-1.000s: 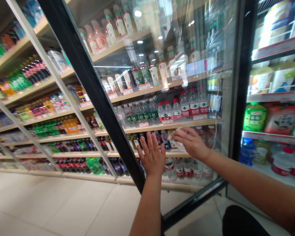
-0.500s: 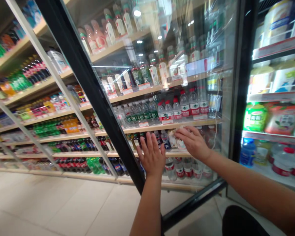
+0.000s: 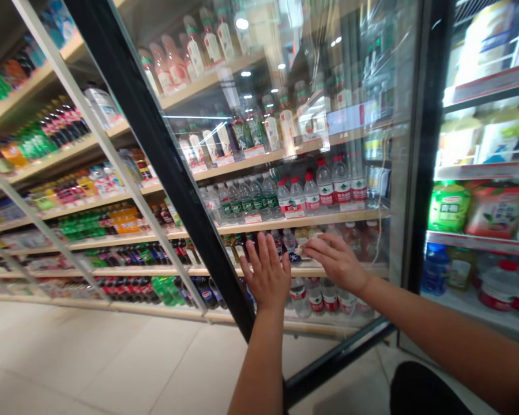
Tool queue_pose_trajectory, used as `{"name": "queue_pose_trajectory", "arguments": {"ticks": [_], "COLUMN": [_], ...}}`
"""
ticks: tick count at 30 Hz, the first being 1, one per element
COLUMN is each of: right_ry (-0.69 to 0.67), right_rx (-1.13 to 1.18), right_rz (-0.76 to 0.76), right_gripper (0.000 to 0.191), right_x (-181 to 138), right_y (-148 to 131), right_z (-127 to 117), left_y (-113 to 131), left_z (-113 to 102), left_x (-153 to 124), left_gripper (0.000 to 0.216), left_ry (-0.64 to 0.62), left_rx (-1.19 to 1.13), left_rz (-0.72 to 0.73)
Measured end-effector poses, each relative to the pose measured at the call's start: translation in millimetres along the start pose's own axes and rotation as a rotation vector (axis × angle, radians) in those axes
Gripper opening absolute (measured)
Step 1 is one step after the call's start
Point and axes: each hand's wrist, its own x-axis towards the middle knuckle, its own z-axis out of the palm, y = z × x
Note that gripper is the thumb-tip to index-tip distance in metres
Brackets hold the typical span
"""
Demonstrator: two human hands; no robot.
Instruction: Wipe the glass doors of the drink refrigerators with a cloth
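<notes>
My left hand [image 3: 267, 278] rests flat on the glass door [image 3: 335, 354] near its dark frame, palm toward the pane and fingers extended. To its right, my right hand [image 3: 338, 262] is closed with bent fingers around a small pale crumpled cloth [image 3: 301, 250], pressed to the glass. Only a bit of the cloth shows at the fingertips; the hand hides the rest. Through the pane, bottles of water with red caps [image 3: 326, 181] stand on a shelf just above my hands.
The door stands ajar, its black frame [image 3: 164, 144] slanting across the view. On the right is a lit cooler with drinks, among them a green pack [image 3: 448, 206]. Long shelves of bottled drinks [image 3: 82, 227] run along the left above a pale tiled floor [image 3: 90, 357].
My right hand has slid slightly left and down over the glass with the cloth, and less of the cloth shows. My left hand has stayed in place.
</notes>
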Motion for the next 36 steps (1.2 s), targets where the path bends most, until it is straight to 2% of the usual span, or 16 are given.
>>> {"name": "queue_pose_trajectory", "arguments": {"ticks": [2, 6, 8, 11, 13, 19, 22, 25, 30, 36], "right_ry": [-0.014, -0.108, -0.081, 0.028, 0.065, 0.012, 0.103, 0.158, -0.011, 0.221], "right_rx": [0.001, 0.026, 0.014, -0.019, -0.036, -0.018, -0.02, -0.015, 0.017, -0.024], "right_rz": [-0.037, -0.21, -0.162, 0.014, 0.075, -0.018, 0.062, 0.1, -0.068, 0.123], "right_gripper": [0.035, 0.029, 0.033, 0.045, 0.05, 0.042, 0.043, 0.041, 0.037, 0.043], "right_x": [-11.3, -25.0, -15.9, 4.3, 11.1, 23.9, 42.8, 46.6, 39.3, 70.5], "right_y": [-8.4, -18.9, -13.9, -4.7, -4.4, -1.6, 10.9, 10.0, -1.0, 15.1], "right_z": [5.6, 10.6, 6.5, -1.3, -3.5, -6.8, -10.1, -7.7, -5.7, -16.6], "left_y": [0.2, -0.5, -0.7, -0.3, 0.1, 0.2, 0.6, 0.8, -0.3, 1.1], "left_z": [-0.2, 0.0, 0.2, 0.2, -0.1, -0.8, -1.2, -1.5, -1.8, -3.5], "left_x": [0.1, 0.4, 0.6, 0.6, 0.5, 0.3, 0.7, 1.1, 1.1, 2.3], "left_gripper": [0.074, 0.073, 0.074, 0.077, 0.077, 0.076, 0.078, 0.08, 0.08, 0.079], "left_ry": [0.0, 0.004, 0.007, 0.008, 0.005, 0.009, 0.018, 0.019, 0.027, 0.038], "left_rx": [0.003, 0.031, 0.042, 0.054, 0.044, 0.032, 0.062, 0.081, 0.092, 0.099], "left_rz": [0.003, 0.011, 0.017, 0.027, 0.024, 0.025, 0.041, 0.049, 0.055, 0.059]}}
